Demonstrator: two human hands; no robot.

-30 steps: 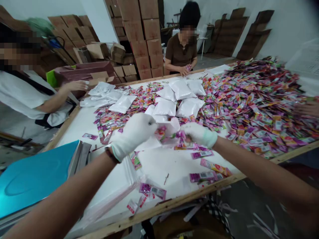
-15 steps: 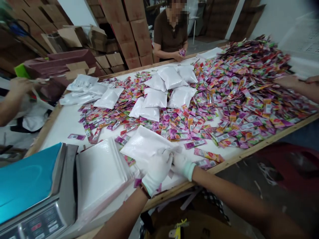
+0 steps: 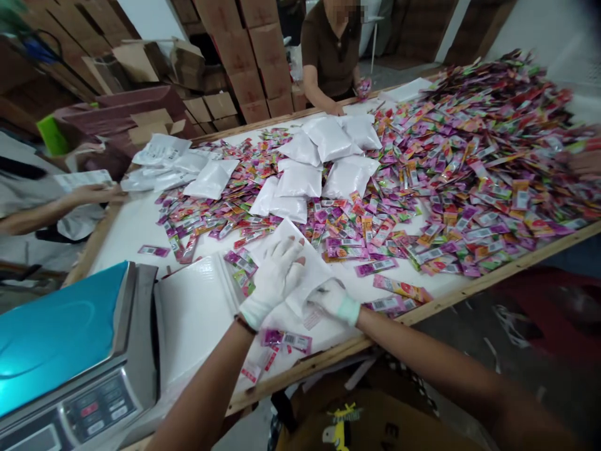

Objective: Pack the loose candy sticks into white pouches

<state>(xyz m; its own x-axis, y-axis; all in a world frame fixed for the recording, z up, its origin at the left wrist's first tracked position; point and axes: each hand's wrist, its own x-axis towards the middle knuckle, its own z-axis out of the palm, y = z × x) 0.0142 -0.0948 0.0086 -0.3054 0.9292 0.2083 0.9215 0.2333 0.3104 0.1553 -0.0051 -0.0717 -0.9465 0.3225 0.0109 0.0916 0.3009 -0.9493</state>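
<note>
A white padded mailer bag point(image 3: 307, 269) lies at a slant near the table's front edge. My left hand point(image 3: 276, 275), in a white glove with bare fingertips, rests on top of it with the fingers spread. At the bag's near right end, my right hand point(image 3: 334, 299) has its gloved fingers curled round the edge; its fingertips are partly hidden. Small purple stick sachets point(image 3: 286, 340) lie just in front of the bag. To the left is a stack of flat white mailer bags point(image 3: 197, 307).
A scale point(image 3: 136, 351) with a blue top stands at front left. Filled white bags point(image 3: 300, 178) lie on the loose sachets, which pile high point(image 3: 498, 125) at the right. One person point(image 3: 328, 56) stands across the table; other people's hands show at left point(image 3: 96, 193) and right point(image 3: 586, 164).
My left hand has left the bag's near edge and spread out on its top; the bag has turned. The person at left has reached toward the filled bags.
</note>
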